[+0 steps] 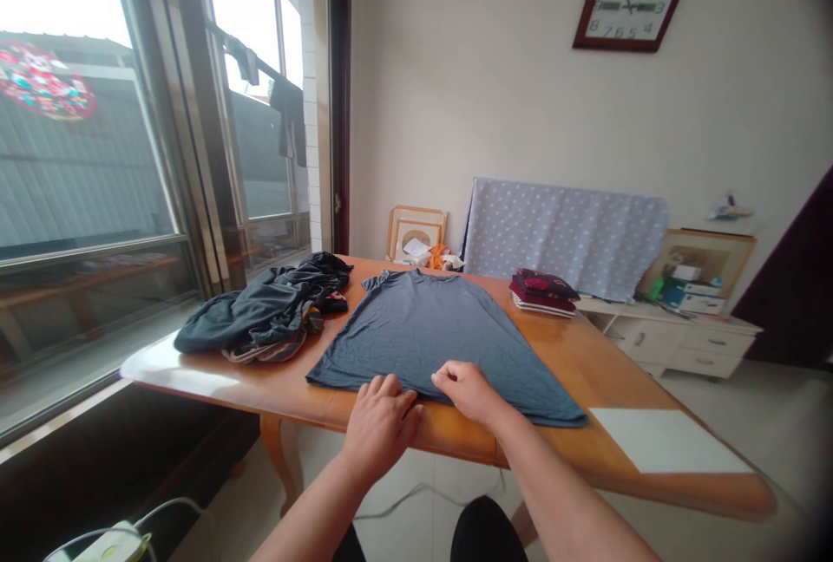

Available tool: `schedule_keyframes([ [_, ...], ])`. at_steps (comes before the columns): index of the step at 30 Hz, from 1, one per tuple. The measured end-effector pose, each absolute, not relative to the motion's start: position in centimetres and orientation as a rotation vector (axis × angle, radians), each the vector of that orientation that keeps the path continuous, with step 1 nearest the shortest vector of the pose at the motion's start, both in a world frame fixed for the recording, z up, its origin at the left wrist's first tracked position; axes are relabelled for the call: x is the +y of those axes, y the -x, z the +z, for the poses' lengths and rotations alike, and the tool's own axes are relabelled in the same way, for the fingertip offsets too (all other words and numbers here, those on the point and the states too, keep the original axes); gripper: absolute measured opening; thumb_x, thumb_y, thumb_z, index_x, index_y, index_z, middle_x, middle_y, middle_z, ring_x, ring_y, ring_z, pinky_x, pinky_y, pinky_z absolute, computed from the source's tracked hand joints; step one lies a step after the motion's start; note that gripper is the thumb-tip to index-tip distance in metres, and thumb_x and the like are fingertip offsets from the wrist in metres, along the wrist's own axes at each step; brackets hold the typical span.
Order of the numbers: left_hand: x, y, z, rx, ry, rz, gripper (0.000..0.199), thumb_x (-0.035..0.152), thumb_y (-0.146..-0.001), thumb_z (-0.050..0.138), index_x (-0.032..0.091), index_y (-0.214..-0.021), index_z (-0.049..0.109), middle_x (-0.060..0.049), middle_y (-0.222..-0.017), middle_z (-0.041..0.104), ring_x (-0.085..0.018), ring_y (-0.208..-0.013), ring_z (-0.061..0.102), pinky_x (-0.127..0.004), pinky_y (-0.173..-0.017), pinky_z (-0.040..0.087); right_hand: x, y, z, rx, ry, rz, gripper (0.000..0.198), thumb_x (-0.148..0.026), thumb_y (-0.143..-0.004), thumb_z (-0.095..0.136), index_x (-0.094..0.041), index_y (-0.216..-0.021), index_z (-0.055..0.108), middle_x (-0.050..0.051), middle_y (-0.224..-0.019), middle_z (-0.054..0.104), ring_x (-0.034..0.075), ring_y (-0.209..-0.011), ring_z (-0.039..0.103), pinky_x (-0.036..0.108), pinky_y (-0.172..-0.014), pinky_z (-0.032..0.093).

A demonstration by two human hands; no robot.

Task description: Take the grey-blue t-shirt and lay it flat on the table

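A dark blue-grey T-shirt lies spread out on a polished wooden worktop, its neckline at the far side and its wide hem along the near edge, in front of a person whose bare forearms reach in. The person's left hand is bent over the middle of the hem, fingers curled downward; I cannot tell whether they grip the cloth. Just beside it, the right hand is loosely curled, thumb and forefinger drawn close together at the hem; whether fabric is caught between them, I cannot tell.

To the left of the shirt sits a rumpled heap of dark clothes. Beyond its right side is a neat stack of folded garments, dark red on top with striped layers below. A white rectangular sheet lies near the worktop's right end. Behind, a grey polka-dot cloth drapes before a pale wall, where a square wood-framed clock hangs. Large windows fill the left side.
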State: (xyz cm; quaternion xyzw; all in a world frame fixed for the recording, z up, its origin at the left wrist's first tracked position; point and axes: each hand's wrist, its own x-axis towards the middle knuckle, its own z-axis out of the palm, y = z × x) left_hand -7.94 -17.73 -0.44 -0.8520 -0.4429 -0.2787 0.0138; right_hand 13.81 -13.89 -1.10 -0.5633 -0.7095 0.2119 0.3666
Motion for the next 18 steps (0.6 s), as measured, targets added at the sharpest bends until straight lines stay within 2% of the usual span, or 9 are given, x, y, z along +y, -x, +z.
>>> schedule_keyframes([
  [4, -18.1, 8.0, -1.1, -1.332, 2.600, -0.956, 0.027, 0.037, -0.100, 0.047, 0.029, -0.094, 0.073, -0.006, -0.097, 0.063, -0.024, -0.094, 0.053, -0.040, -0.083, 0.037, -13.1, -14.5, -0.8, -1.860, 1.565, 0.334, 0.033, -0.036, -0.094, 0.048, -0.019, -0.073, 0.067, 0.001, -0.075, 0.066, 0.016, -0.076, 0.057, 0.025, -0.071, 0.041],
  [8, -18.0, 8.4, -2.4, -1.268, 2.561, -1.056, 0.024, 0.035, -0.098, 0.051, 0.031, -0.108, 0.073, -0.005, -0.099, 0.065, -0.024, -0.096, 0.054, -0.041, -0.085, 0.037, -11.6, -14.6, -0.1, -1.953, 1.728, 0.154, 0.028, -0.032, -0.095, 0.049, -0.024, -0.092, 0.076, 0.005, -0.093, 0.070, 0.019, -0.095, 0.060, 0.026, -0.085, 0.041],
  [11, -17.8, 8.6, -3.0, -1.215, 2.552, -1.117, 0.021, 0.033, -0.096, 0.054, 0.031, -0.106, 0.073, -0.005, -0.097, 0.066, -0.024, -0.095, 0.055, -0.042, -0.087, 0.037, -10.4, -14.4, 0.1, -2.044, 1.834, 0.118, 0.025, -0.035, -0.093, 0.054, -0.029, -0.102, 0.077, 0.007, -0.104, 0.069, 0.022, -0.103, 0.059, 0.030, -0.091, 0.040],
  [15, -17.6, 8.7, -3.3, -1.155, 2.563, -1.153, 0.020, 0.030, -0.095, 0.056, 0.030, -0.104, 0.073, -0.005, -0.092, 0.066, -0.023, -0.091, 0.056, -0.044, -0.089, 0.037, -9.4, -14.4, 0.1, -2.069, 1.916, 0.075, 0.026, -0.038, -0.090, 0.059, -0.033, -0.108, 0.076, 0.008, -0.112, 0.066, 0.025, -0.109, 0.057, 0.035, -0.094, 0.038],
  [18, -17.5, 8.9, -3.4, -1.119, 2.591, -1.172, 0.021, 0.028, -0.094, 0.056, 0.029, -0.107, 0.072, -0.005, -0.091, 0.066, -0.023, -0.089, 0.057, -0.045, -0.090, 0.037, -9.4, -13.9, 0.1, -2.043, 1.861, 0.079, 0.024, -0.036, -0.090, 0.058, -0.031, -0.105, 0.076, 0.007, -0.108, 0.067, 0.023, -0.104, 0.059, 0.033, -0.090, 0.040],
])
